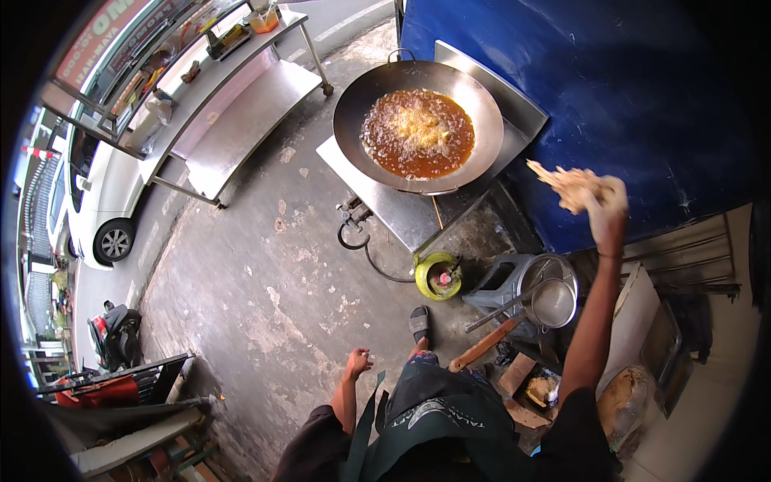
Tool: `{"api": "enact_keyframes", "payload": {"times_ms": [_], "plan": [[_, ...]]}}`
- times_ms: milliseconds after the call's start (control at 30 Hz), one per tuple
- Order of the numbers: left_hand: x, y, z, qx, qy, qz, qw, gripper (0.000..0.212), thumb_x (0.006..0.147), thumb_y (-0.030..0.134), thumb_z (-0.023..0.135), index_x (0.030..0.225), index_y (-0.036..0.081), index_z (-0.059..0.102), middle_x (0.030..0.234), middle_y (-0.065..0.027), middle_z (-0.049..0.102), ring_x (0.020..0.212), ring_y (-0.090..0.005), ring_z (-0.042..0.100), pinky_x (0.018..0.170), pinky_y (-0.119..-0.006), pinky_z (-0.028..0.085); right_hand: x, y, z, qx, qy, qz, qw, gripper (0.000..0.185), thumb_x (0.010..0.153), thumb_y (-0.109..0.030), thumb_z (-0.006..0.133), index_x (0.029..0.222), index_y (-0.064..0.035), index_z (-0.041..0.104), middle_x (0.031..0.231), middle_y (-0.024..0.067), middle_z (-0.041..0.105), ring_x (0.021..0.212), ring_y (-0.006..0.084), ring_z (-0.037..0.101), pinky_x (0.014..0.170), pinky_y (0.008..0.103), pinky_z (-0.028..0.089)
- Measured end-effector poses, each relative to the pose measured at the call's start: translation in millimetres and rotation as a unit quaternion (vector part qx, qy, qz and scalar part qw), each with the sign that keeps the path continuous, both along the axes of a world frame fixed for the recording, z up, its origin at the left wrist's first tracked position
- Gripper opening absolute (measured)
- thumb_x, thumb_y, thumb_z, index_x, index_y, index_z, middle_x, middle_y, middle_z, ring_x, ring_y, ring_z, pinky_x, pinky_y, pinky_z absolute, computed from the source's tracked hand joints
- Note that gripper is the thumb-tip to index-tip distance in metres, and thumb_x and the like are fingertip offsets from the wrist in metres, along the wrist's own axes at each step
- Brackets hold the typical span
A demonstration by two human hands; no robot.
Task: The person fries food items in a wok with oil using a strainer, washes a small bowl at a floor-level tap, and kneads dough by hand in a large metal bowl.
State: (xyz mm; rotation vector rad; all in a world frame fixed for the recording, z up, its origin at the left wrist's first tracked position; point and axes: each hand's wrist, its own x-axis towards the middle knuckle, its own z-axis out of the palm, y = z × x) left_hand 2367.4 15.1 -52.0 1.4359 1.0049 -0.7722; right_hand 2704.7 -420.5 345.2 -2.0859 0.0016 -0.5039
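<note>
My right hand (607, 202), raised to the right of the burner table, grips a pale, flour-coated piece of food (569, 184), perhaps battered meat. It is held in the air, apart from the large steel wok (491, 129). Brown oil (391, 150) bubbles strongly inside the wok, and golden food (424, 126) fries under foam at its middle. My left hand (359, 363) hangs low near my body over the floor, holding nothing, its fingers loosely curled. Beneath the wok stands a steel burner table (385, 196).
A green gas cylinder (438, 276) with a hose stands below the table. Strainers (551, 301) with long handles lie on a grey plastic stool (491, 280). A blue wall (638, 132) borders the right; a steel shelf cart (253, 126) stands at left. Boxes and bags lie by my right side.
</note>
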Motion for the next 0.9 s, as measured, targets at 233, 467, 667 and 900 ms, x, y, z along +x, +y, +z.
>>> {"api": "enact_keyframes", "payload": {"times_ms": [233, 467, 667, 900], "plan": [[-56.9, -9.4, -5.8, -0.043, 0.013, 0.138, 0.989, 0.024, 0.081, 0.008, 0.04, 0.104, 0.002, 0.044, 0.086, -0.0093, 0.05, 0.066, -0.0253, 0.06, 0.051, -0.031, 0.049, 203.2, 193.6, -163.6, -0.028, 0.118, 0.167, 0.979, 0.014, 0.069, -0.01, 0.06, 0.08, -0.0012, 0.061, 0.07, 0.0087, 0.063, 0.066, 0.0111, 0.058, 0.06, 0.0249, 0.047], [-115.8, -30.2, 14.2, -0.036, 0.082, 0.266, 0.96, 0.024, 0.081, 0.01, 0.045, 0.104, 0.003, 0.042, 0.088, -0.0076, 0.048, 0.068, -0.0269, 0.06, 0.054, -0.033, 0.051, 246.8, 328.7, -221.0, -0.294, 0.166, 0.159, 0.928, 0.024, 0.072, -0.027, 0.058, 0.081, -0.0054, 0.061, 0.08, 0.0128, 0.062, 0.071, 0.0238, 0.059, 0.062, 0.0333, 0.047], [-117.9, -29.8, 6.4, -0.034, 0.079, 0.22, 0.972, 0.026, 0.081, 0.012, 0.049, 0.105, 0.004, 0.042, 0.091, -0.0085, 0.049, 0.069, -0.0258, 0.061, 0.054, -0.033, 0.052, 260.7, 294.8, -251.4, -0.21, 0.245, 0.144, 0.935, 0.025, 0.072, -0.022, 0.057, 0.084, -0.0002, 0.06, 0.084, 0.0188, 0.06, 0.078, 0.0284, 0.059, 0.066, 0.0347, 0.048], [-66.8, -33.8, 28.8, -0.041, 0.083, 0.089, 0.992, 0.032, 0.08, 0.009, 0.043, 0.111, 0.003, 0.038, 0.108, -0.0133, 0.044, 0.085, -0.0321, 0.056, 0.07, -0.037, 0.048, 129.5, 132.9, -135.3, -0.049, 0.059, 0.138, 0.988, 0.012, 0.075, -0.011, 0.055, 0.083, -0.0026, 0.057, 0.072, 0.0119, 0.06, 0.065, 0.0189, 0.059, 0.061, 0.0287, 0.047]]}}
